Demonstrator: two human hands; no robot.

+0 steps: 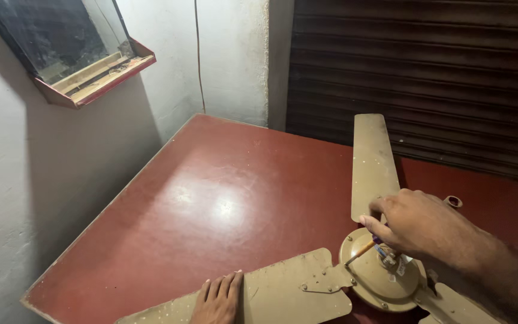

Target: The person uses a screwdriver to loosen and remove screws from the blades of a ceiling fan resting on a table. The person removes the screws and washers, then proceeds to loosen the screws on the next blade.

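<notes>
My right hand [418, 225] pinches a screwdriver [362, 250] whose tip sits on the fan [379, 279] hub near nine o'clock; my left hand [218, 298] lies spread flat on the blade [283, 294]. I'd best keep the tool square and press down firmly against the desk [223, 192].

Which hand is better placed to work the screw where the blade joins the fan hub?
Right, probably. The right hand already holds a screwdriver with its tip near the blade bracket at the hub. The left hand lies flat on the blade, steadying it.
</notes>
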